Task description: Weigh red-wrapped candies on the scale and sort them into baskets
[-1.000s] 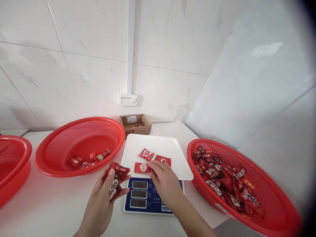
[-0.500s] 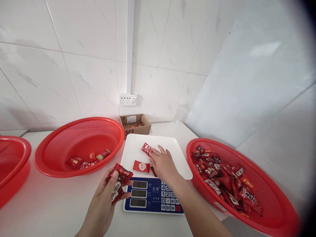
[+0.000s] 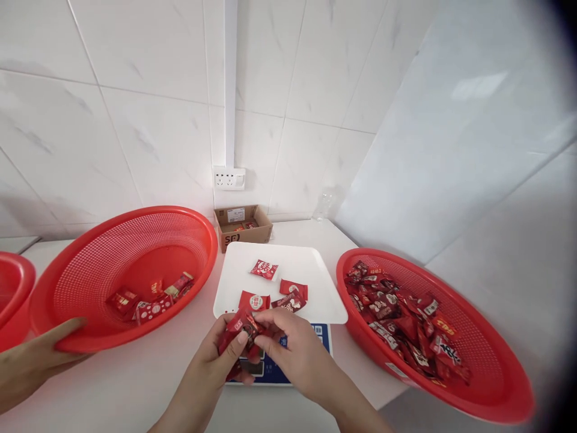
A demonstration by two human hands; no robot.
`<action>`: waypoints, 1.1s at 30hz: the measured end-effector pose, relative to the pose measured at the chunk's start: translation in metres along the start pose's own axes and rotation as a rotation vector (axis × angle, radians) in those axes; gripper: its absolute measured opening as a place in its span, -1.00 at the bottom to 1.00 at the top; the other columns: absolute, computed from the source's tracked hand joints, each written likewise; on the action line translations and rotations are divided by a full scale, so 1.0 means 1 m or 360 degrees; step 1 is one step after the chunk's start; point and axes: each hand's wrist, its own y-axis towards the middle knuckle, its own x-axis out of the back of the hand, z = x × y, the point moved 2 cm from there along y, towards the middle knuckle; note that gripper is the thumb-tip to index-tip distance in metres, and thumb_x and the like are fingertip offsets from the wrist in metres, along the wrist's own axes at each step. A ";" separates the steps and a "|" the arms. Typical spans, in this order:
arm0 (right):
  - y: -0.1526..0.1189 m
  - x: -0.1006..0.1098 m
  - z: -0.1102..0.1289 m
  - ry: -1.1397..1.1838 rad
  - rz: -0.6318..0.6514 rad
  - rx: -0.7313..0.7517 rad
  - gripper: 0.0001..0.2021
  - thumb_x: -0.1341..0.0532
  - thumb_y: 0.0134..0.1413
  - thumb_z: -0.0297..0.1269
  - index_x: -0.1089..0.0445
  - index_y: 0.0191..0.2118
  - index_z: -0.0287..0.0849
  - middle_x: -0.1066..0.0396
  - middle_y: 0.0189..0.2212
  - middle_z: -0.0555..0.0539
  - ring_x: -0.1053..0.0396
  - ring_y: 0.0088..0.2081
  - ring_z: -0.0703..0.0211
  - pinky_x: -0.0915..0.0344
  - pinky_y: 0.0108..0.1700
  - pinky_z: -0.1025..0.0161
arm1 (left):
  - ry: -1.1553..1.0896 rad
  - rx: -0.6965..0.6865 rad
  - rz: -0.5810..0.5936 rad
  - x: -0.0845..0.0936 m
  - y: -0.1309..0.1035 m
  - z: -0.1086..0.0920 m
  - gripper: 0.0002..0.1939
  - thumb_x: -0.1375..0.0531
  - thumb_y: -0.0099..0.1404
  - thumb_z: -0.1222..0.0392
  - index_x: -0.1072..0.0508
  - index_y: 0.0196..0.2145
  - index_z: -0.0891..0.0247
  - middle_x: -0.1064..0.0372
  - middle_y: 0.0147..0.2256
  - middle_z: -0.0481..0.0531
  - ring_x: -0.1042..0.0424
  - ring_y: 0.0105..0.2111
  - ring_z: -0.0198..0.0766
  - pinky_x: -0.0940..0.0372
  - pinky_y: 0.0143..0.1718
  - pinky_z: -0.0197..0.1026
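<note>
Red snack packets [image 3: 238, 328] are bunched in my left hand [image 3: 210, 358], in front of the scale's display. My right hand [image 3: 295, 352] meets it there, its fingers pinched on one of the same packets. Behind both hands, the white scale pan [image 3: 311, 264] carries several loose packets: a pink-and-white one [image 3: 264, 269] at the back, a red one [image 3: 294, 289] to the right, a dark red one [image 3: 290, 301] and another red one [image 3: 253, 300] nearer the front. My hands cover part of the scale's blue panel [image 3: 321, 337].
On the right stands a red basket [image 3: 500, 373] full of packets. Another person's hand [image 3: 49, 355] grips the rim of the left red basket [image 3: 130, 216], which holds several packets. A cardboard box [image 3: 246, 237] sits behind the scale; part of another basket [image 3: 15, 282] shows far left.
My right hand has left the pan and come to the packets in my left hand. More packets show on the pan. Another person's hand has appeared at the left basket, which has shifted left and forward.
</note>
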 end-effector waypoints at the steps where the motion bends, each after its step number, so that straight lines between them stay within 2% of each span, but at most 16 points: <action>1: 0.002 0.003 -0.002 0.0018 -0.0040 0.0003 -0.84 -0.16 0.07 -0.38 -0.43 -0.23 -0.09 -0.46 -0.33 0.01 -0.38 -0.29 0.22 -0.30 -0.22 0.28 | 0.0002 0.0000 -0.0017 0.001 0.000 0.000 -0.56 -0.24 0.15 -0.06 -0.31 -0.07 0.15 -0.43 -0.29 0.00 -0.40 -0.36 -0.26 -0.36 -0.45 -0.24; 4: 0.011 0.017 -0.012 -0.0082 -0.0299 0.0038 -0.84 -0.10 0.10 -0.37 -0.40 -0.23 -0.11 -0.45 -0.28 -0.03 -0.38 -0.25 0.19 -0.30 -0.18 0.24 | -0.0053 -0.0001 -0.0150 0.006 -0.001 0.001 -0.56 -0.25 0.13 -0.01 -0.26 -0.06 0.08 -0.41 -0.15 0.02 -0.43 -0.31 -0.23 -0.39 -0.39 -0.18; 6: 0.020 0.026 -0.023 -0.0261 -0.0479 0.0073 -0.82 -0.06 0.13 -0.38 -0.38 -0.21 -0.12 -0.43 -0.25 -0.07 -0.37 -0.22 0.17 -0.30 -0.15 0.20 | -0.0120 0.0001 -0.0244 0.010 -0.002 0.002 -0.51 -0.27 0.08 0.11 -0.22 -0.04 0.05 -0.38 -0.07 0.04 -0.45 -0.21 -0.16 -0.41 -0.31 -0.13; 8: 0.029 0.030 -0.034 -0.0466 -0.0562 0.0102 -0.79 -0.02 0.13 -0.42 -0.38 -0.23 -0.13 -0.41 -0.24 -0.10 -0.36 -0.20 0.13 -0.29 -0.14 0.15 | -0.0178 -0.0003 -0.0277 0.012 -0.002 0.002 -0.49 -0.24 0.04 0.22 -0.20 -0.04 0.04 -0.37 -0.05 0.04 -0.43 -0.09 -0.09 -0.40 -0.21 -0.09; 11: 0.035 0.024 -0.046 -0.0661 -0.0473 0.0122 -0.75 -0.02 0.10 -0.48 -0.41 -0.24 -0.14 -0.41 -0.24 -0.11 -0.34 -0.17 0.09 -0.30 -0.12 0.11 | -0.0208 0.0004 -0.0277 0.013 -0.003 0.000 -0.57 -0.20 0.05 0.27 -0.20 -0.11 0.06 -0.38 -0.05 0.03 -0.37 0.01 -0.08 -0.37 -0.11 -0.06; 15: 0.024 0.014 -0.041 -0.0627 -0.0372 0.0180 -0.78 -0.08 0.13 -0.40 -0.44 -0.18 -0.12 -0.42 -0.14 -0.12 -0.34 -0.08 0.08 -0.30 -0.03 0.10 | -0.0137 0.0022 -0.0234 0.011 -0.006 -0.002 -0.71 -0.16 0.09 0.27 -0.24 -0.20 0.09 -0.34 -0.02 0.02 -0.28 0.08 -0.08 -0.35 -0.06 -0.05; 18: 0.010 0.017 -0.032 -0.0505 -0.0442 0.0181 -0.72 -0.03 0.20 -0.27 -0.38 -0.04 -0.09 -0.41 -0.09 -0.13 -0.34 -0.04 0.08 -0.30 0.01 0.09 | 0.0035 0.0075 -0.0117 0.008 -0.010 -0.004 -0.77 -0.18 0.10 0.24 -0.33 -0.23 0.12 -0.40 -0.12 0.00 -0.33 0.02 -0.10 -0.31 -0.03 -0.09; 20: 0.003 0.024 -0.028 -0.0442 -0.0601 0.0126 -0.60 -0.04 0.20 -0.22 -0.21 0.14 -0.07 -0.33 0.02 -0.15 -0.34 -0.04 0.08 -0.31 -0.01 0.07 | 0.0123 0.0092 -0.0046 0.006 -0.012 -0.004 -0.75 -0.22 0.09 0.18 -0.39 -0.22 0.14 -0.43 -0.21 -0.02 -0.41 -0.10 -0.14 -0.30 -0.04 -0.12; 22: -0.004 0.030 -0.024 -0.0353 -0.0752 0.0049 -0.49 -0.06 0.18 -0.17 -0.05 0.24 -0.07 -0.26 0.08 -0.18 -0.35 -0.06 0.08 -0.33 -0.03 0.06 | 0.0148 0.0082 0.0020 0.002 -0.013 -0.005 -0.71 -0.27 0.09 0.07 -0.43 -0.20 0.15 -0.44 -0.24 -0.02 -0.43 -0.19 -0.17 -0.32 -0.07 -0.14; 23: -0.006 0.032 -0.021 -0.0275 -0.0740 0.0012 -0.49 -0.07 0.17 -0.15 -0.07 0.23 -0.07 -0.28 0.07 -0.18 -0.36 -0.08 0.09 -0.33 -0.04 0.07 | 0.0155 0.0067 0.0044 0.001 -0.013 -0.004 -0.68 -0.28 0.08 0.03 -0.45 -0.21 0.16 -0.45 -0.27 -0.01 -0.42 -0.23 -0.18 -0.34 -0.12 -0.16; 24: -0.009 0.032 -0.017 -0.0177 -0.0643 -0.0028 -0.53 -0.07 0.17 -0.12 -0.15 0.18 -0.08 -0.33 0.02 -0.17 -0.37 -0.09 0.10 -0.33 -0.04 0.09 | 0.0160 0.0051 0.0062 -0.001 -0.013 -0.003 -0.66 -0.29 0.07 -0.01 -0.46 -0.21 0.18 -0.45 -0.31 -0.01 -0.42 -0.26 -0.20 -0.36 -0.19 -0.18; 26: -0.015 0.027 -0.008 0.0021 -0.0283 -0.0110 -0.64 -0.10 0.15 -0.11 -0.33 0.03 -0.07 -0.43 -0.10 -0.12 -0.39 -0.13 0.12 -0.34 -0.07 0.16 | 0.0146 0.0005 0.0083 -0.005 -0.012 0.001 -0.62 -0.32 0.03 -0.04 -0.46 -0.22 0.19 -0.42 -0.40 -0.02 -0.39 -0.37 -0.24 -0.38 -0.35 -0.21; 28: -0.021 0.019 -0.001 0.0125 0.0029 -0.0155 -0.70 -0.18 0.07 -0.14 -0.41 -0.07 -0.07 -0.47 -0.14 -0.08 -0.41 -0.13 0.11 -0.34 -0.08 0.20 | 0.0108 -0.0061 0.0129 -0.008 -0.010 0.009 -0.61 -0.35 0.00 -0.03 -0.43 -0.25 0.19 -0.40 -0.43 -0.04 -0.34 -0.45 -0.29 -0.34 -0.46 -0.24; 30: -0.027 0.010 0.000 0.0146 0.0128 -0.0179 -0.70 -0.23 0.01 -0.21 -0.44 -0.09 -0.06 -0.49 -0.19 -0.06 -0.42 -0.17 0.10 -0.33 -0.12 0.22 | 0.0088 -0.0089 0.0197 -0.011 -0.008 0.017 -0.61 -0.36 -0.01 -0.02 -0.36 -0.28 0.17 -0.41 -0.42 -0.05 -0.31 -0.49 -0.33 -0.30 -0.49 -0.27; 33: -0.034 0.003 -0.012 0.0251 0.0065 -0.0241 -0.77 -0.23 -0.02 -0.28 -0.47 -0.18 -0.10 -0.51 -0.32 -0.04 -0.44 -0.27 0.13 -0.34 -0.19 0.24 | 0.0271 -0.0133 0.0285 -0.014 -0.005 0.022 -0.63 -0.33 0.02 -0.02 -0.28 -0.31 0.15 -0.41 -0.44 -0.07 -0.28 -0.53 -0.35 -0.27 -0.49 -0.28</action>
